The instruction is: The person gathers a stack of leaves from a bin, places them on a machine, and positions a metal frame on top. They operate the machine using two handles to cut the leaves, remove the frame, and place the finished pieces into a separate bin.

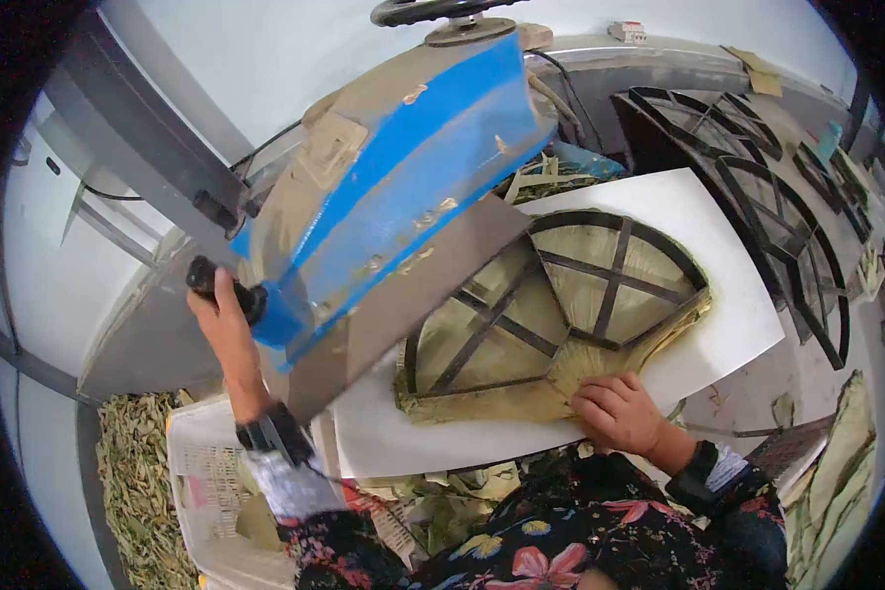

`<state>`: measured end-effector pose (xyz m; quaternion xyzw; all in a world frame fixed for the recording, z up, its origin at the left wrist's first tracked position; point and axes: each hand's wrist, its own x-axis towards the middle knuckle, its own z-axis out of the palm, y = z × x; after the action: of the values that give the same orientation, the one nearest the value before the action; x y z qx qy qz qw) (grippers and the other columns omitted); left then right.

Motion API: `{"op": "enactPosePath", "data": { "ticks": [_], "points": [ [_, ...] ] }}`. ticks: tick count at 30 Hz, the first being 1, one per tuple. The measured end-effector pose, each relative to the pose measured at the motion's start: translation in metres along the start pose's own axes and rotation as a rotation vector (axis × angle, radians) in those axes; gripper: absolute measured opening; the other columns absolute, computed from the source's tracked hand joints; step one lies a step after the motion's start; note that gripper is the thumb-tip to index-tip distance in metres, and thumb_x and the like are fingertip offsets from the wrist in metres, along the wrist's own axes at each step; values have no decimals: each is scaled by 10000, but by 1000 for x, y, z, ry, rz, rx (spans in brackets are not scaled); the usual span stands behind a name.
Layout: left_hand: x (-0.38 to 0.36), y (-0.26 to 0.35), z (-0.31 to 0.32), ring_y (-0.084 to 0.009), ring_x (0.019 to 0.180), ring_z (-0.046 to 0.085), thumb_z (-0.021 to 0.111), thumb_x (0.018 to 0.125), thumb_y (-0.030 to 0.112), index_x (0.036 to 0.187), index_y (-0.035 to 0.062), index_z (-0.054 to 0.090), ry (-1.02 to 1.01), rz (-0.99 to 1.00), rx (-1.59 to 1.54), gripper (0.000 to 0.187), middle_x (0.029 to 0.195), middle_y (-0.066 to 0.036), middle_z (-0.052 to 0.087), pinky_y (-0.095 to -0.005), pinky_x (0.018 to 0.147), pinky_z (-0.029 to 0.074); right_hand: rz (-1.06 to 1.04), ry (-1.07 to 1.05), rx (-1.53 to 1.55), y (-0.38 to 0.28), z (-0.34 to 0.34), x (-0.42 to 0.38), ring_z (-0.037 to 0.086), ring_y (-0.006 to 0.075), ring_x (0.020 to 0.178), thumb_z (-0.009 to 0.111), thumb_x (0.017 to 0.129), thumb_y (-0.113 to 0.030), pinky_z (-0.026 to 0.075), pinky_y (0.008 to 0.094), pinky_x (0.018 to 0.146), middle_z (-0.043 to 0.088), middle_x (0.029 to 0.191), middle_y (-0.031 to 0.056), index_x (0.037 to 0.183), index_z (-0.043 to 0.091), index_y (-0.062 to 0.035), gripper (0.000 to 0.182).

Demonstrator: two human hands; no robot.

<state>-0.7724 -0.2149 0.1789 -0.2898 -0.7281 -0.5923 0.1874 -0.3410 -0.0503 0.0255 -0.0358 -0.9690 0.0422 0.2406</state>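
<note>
My left hand (228, 329) is wrapped round the black handle (228, 285) at the near end of the blue swing arm (403, 177) of a cutting press. The arm's flat plate covers the far left corner of a white cutting board (728, 285). On the board lie flattened yellow-green leaves (649, 344), with a dark metal cutting die (608, 295) on top. The die has two fan-shaped halves with cross bars. My right hand (621, 411) has its fingers curled together on the leaves' near edge, just below the die; its fingertips are partly hidden.
More dark cutting dies (792, 216) lie on the right side of the machine bed. A white plastic basket (202, 462) stands at lower left beside heaped leaf scraps (138, 472). Long leaves (836, 482) are stacked at right. A black handwheel (442, 10) tops the press.
</note>
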Motion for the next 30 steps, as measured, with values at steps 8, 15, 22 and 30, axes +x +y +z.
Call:
{"op": "enactPosePath", "data": {
  "ticks": [8, 15, 22, 30],
  "points": [
    [-41, 11, -45, -232, 1090, 482, 379, 953, 452, 1274, -32, 403, -84, 118, -82, 582, 1198, -139, 491, -358, 996, 330, -109, 60, 433, -28, -48, 71, 494, 328, 1105, 700, 723, -334, 404, 429, 913, 494, 1215, 158, 1229, 467, -17, 640],
    [16, 3, -23, -230, 979, 538, 399, 950, 445, 1126, -45, 516, -57, -201, -497, 533, 1046, -140, 575, -366, 904, 400, 47, 296, 1105, -84, -62, 202, 466, 300, 1080, 544, 889, -377, 379, 369, 912, 471, 1168, 198, 1201, 430, 31, 526],
    [-8, 26, -15, -219, 736, 525, 452, 910, 350, 964, 14, 521, -93, -426, -723, 347, 832, -120, 542, -326, 684, 451, 240, 124, 1586, -64, -97, 207, 495, 197, 665, 452, 916, -287, 420, 352, 631, 541, 700, 127, 798, 531, 31, 349],
    [-40, 46, -8, -213, 705, 489, 455, 881, 265, 979, 10, 506, -143, -432, -734, 278, 813, -99, 498, -327, 666, 432, 177, 87, 1647, -50, -91, 181, 447, 81, 727, 410, 955, -212, 390, 246, 663, 497, 762, 2, 856, 535, -17, 252]
  ]
}}
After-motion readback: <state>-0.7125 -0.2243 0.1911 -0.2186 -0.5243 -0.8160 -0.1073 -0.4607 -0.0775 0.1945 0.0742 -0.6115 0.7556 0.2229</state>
